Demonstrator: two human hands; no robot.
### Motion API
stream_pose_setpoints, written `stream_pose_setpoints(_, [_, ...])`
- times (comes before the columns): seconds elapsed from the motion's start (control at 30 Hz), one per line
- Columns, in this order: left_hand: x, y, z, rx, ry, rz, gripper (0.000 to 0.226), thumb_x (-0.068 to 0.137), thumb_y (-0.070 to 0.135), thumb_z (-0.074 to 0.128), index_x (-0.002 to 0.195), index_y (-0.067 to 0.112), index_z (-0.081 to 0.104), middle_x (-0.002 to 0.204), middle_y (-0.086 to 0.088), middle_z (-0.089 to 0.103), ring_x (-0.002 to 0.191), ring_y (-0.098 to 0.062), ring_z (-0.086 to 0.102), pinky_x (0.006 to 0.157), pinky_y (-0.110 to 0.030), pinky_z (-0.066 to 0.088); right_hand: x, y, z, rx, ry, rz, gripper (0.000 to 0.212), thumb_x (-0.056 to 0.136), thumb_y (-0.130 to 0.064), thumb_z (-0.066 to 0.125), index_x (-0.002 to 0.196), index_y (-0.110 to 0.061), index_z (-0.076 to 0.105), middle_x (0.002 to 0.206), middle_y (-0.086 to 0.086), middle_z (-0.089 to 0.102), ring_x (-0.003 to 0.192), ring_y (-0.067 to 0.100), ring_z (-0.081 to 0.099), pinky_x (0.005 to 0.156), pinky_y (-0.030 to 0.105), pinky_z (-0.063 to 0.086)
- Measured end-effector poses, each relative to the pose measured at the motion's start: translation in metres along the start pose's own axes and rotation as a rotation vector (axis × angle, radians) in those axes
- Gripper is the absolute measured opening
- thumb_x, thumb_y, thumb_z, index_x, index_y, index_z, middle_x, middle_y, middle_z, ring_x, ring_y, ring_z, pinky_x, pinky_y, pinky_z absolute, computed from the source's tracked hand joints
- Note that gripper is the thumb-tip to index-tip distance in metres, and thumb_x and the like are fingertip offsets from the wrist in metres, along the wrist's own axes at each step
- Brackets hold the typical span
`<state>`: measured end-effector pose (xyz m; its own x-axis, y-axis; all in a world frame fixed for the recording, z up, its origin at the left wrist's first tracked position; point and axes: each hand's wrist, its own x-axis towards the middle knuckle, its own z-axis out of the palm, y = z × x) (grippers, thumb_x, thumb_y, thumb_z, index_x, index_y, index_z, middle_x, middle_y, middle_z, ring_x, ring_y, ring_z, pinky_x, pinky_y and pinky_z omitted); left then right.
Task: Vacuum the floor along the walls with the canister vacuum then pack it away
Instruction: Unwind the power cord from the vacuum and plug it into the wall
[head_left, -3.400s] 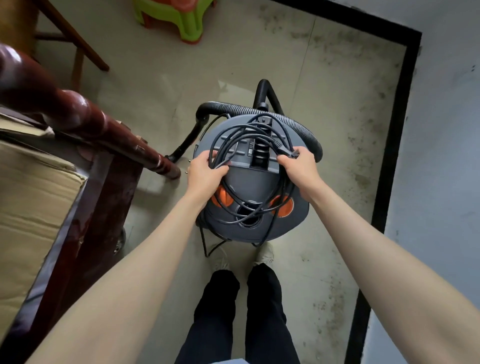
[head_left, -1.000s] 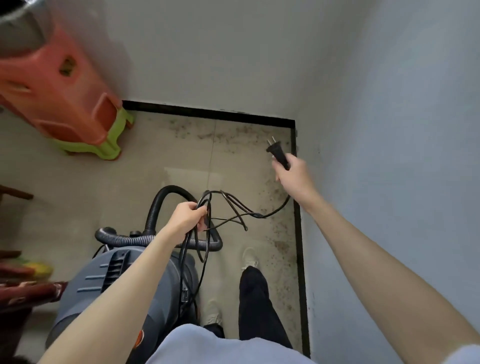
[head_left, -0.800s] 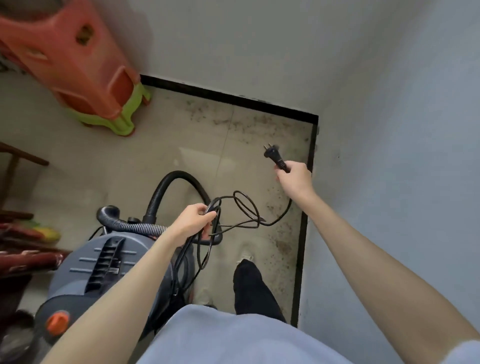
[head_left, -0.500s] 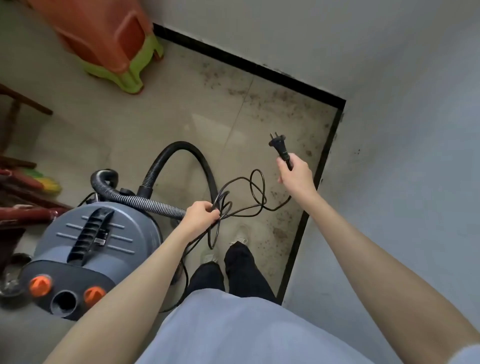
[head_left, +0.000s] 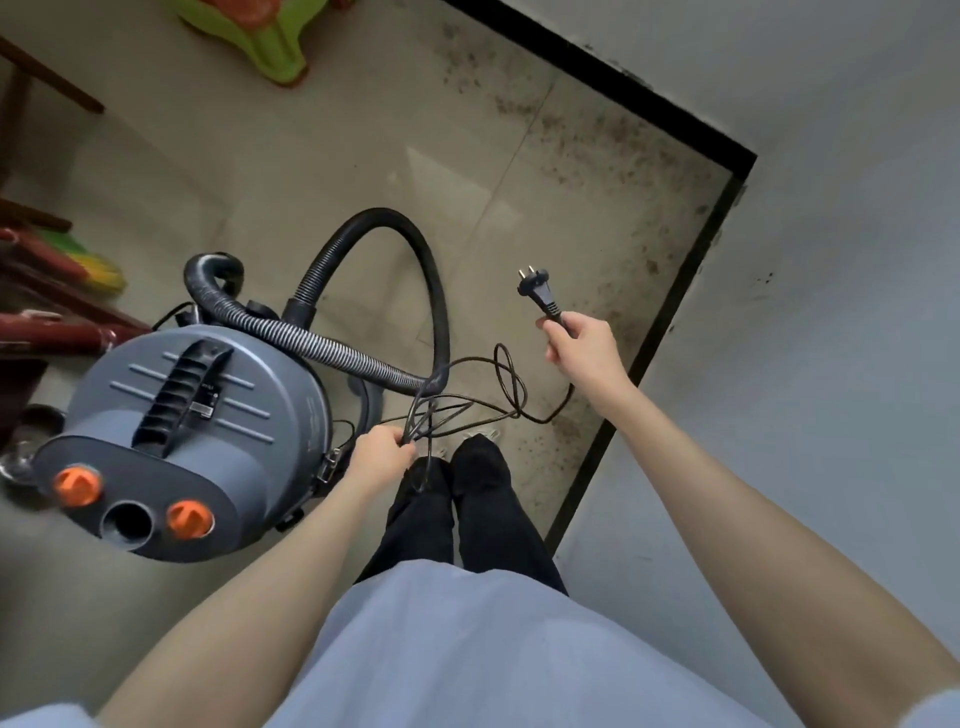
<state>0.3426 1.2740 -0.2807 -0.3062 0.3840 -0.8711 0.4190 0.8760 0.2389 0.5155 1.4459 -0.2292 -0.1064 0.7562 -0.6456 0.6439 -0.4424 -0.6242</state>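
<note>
The grey canister vacuum (head_left: 176, 421) with two orange knobs stands on the floor at my left. Its black ribbed hose (head_left: 332, 348) lies across the lid and arcs up over the floor. My left hand (head_left: 382, 454) grips several loose loops of the black power cord (head_left: 467, 405) just right of the canister. My right hand (head_left: 584, 348) holds the cord just behind its plug (head_left: 540, 291), raised over the floor near the right wall, prongs pointing up and away.
Grey walls with a black skirting strip (head_left: 644, 343) meet in a corner ahead on the right. A green and orange plastic stool (head_left: 260, 31) stands at the top. Dark wooden furniture (head_left: 47, 322) lies left of the vacuum. My feet are just below the cord.
The view has tilted down and turned left, so the vacuum lid shows fully. My left hand has dropped lower with the cord loops. My right hand still holds the plug end.
</note>
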Motion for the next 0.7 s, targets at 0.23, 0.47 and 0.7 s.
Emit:
stream_pose_setpoints(0.23, [0.012,-0.013,0.011,0.152,-0.084,0.066,0.035,0.097,0.013,0.046,0.126,0.023,0.062,0.121,-0.007,0.065,0.11,-0.026,0.059,0.098,-0.036,0.047,-0.003,0.011,0.015,0.06,-0.013,0.016,0.03,0.102,-0.02,0.046,0.109,0.005,0.062,0.058,-0.001,0.05,0.057,0.011,0.044,0.065,0.029,0.037])
stream_pose_setpoints(0.47, [0.023,-0.015,0.003,0.045,-0.043,0.099,0.031,0.095,0.013,0.05,0.124,0.014,0.061,0.122,-0.007,0.063,0.113,-0.022,0.057,0.095,-0.031,0.043,-0.003,0.006,0.016,0.14,-0.044,-0.023,0.027,0.103,-0.017,0.045,0.117,-0.002,0.062,0.064,0.0,0.053,0.063,0.01,0.053,0.07,0.022,0.042])
stream_pose_setpoints(0.7, [0.021,0.047,-0.027,-0.038,0.037,0.352,0.03,0.093,0.008,0.052,0.121,0.012,0.061,0.117,-0.007,0.066,0.11,-0.021,0.059,0.097,-0.029,0.042,-0.003,-0.04,-0.023,0.329,0.061,-0.174,0.021,0.104,-0.017,0.042,0.112,-0.013,0.062,0.06,-0.004,0.043,0.055,0.008,0.044,0.061,0.021,0.041])
